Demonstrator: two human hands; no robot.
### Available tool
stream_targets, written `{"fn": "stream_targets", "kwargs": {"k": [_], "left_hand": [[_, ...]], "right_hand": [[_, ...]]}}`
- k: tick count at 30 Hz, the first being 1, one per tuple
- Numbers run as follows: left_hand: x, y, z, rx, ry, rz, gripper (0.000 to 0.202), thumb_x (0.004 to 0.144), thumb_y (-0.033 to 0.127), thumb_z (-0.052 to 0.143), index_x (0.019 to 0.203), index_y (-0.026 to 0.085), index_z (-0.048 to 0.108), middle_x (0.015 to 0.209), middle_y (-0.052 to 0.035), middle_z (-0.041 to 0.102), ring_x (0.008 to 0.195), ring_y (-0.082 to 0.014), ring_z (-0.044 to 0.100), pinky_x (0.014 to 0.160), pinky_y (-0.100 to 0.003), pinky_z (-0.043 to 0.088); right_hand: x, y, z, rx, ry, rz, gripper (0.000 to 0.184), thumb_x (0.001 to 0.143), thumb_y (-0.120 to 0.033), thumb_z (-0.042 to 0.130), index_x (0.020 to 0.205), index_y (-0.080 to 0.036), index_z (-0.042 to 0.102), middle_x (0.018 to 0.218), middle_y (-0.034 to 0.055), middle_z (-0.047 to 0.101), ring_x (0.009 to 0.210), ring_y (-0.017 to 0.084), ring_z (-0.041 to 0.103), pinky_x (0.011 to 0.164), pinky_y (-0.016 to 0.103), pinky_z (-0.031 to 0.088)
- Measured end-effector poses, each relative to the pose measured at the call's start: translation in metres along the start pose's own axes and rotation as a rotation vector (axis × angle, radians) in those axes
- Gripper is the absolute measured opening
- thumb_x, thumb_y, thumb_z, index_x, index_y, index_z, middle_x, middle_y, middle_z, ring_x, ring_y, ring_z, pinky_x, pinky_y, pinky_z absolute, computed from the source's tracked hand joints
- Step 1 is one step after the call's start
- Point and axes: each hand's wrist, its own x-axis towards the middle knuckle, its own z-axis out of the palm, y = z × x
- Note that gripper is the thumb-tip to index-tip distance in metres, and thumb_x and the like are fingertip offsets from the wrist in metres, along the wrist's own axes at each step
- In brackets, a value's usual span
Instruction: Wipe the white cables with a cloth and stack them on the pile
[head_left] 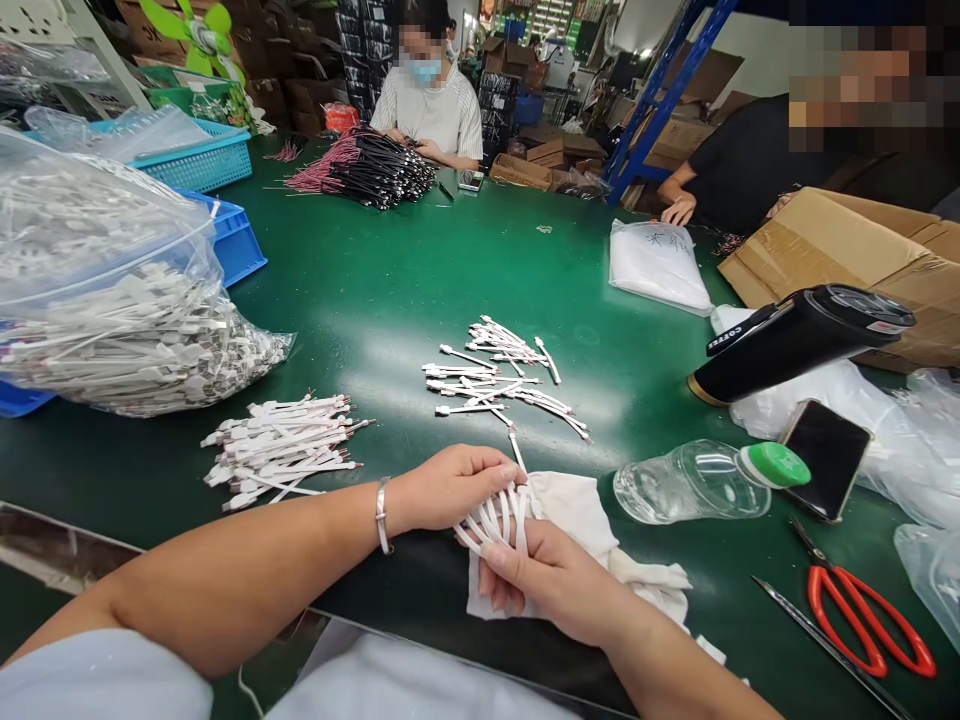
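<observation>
My left hand (450, 487) is closed around a bunch of short white cables (501, 512) near the table's front edge. My right hand (551, 578) pinches the lower ends of the same bunch, resting over a white cloth (581, 515). A loose scatter of white cables (501, 380) lies on the green table (390, 290) just beyond my hands. A tidier pile of white cables (281, 447) lies to the left.
A big clear bag of cables (112, 300) sits on blue crates at left. To the right lie a clear bottle (701, 480), a black tumbler (795, 340), a phone (825, 458), red scissors (870, 615) and a cardboard box (862, 250). Two people work at the far side.
</observation>
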Motion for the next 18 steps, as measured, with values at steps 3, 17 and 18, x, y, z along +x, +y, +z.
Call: {"fn": "stream_targets", "kwargs": {"k": [3,17,18], "left_hand": [[0.0000,-0.0002,0.0003,-0.015,0.002,-0.006,0.037,0.084,0.042,0.046,0.094,0.012,0.065,0.087,-0.0048,0.065,0.076,-0.0152,0.055,0.070,-0.024,0.043],[0.0072,-0.0031,-0.0005,-0.525,0.092,-0.130,0.041,0.077,0.054,0.055,0.083,0.014,0.059,0.068,-0.0005,0.056,0.055,-0.0101,0.050,0.050,-0.021,0.041],[0.0072,-0.0030,-0.0005,-0.536,0.082,-0.126,0.042,0.078,0.056,0.053,0.081,0.014,0.059,0.068,-0.0007,0.056,0.054,-0.0101,0.050,0.049,-0.022,0.041]], "right_hand": [[0.0004,-0.0004,-0.0007,-0.006,0.000,0.007,0.051,0.076,-0.062,0.053,0.067,-0.012,0.062,0.057,0.0008,0.055,0.052,0.007,0.047,0.052,0.020,0.038],[0.0013,0.0005,-0.0015,0.052,0.069,-0.117,0.046,0.082,-0.055,0.050,0.065,-0.013,0.058,0.059,0.0004,0.055,0.051,0.008,0.047,0.050,0.021,0.037],[0.0015,0.0010,-0.0017,0.064,0.074,-0.122,0.045,0.083,-0.055,0.050,0.066,-0.014,0.058,0.058,0.0003,0.054,0.050,0.008,0.047,0.050,0.021,0.037]]}}
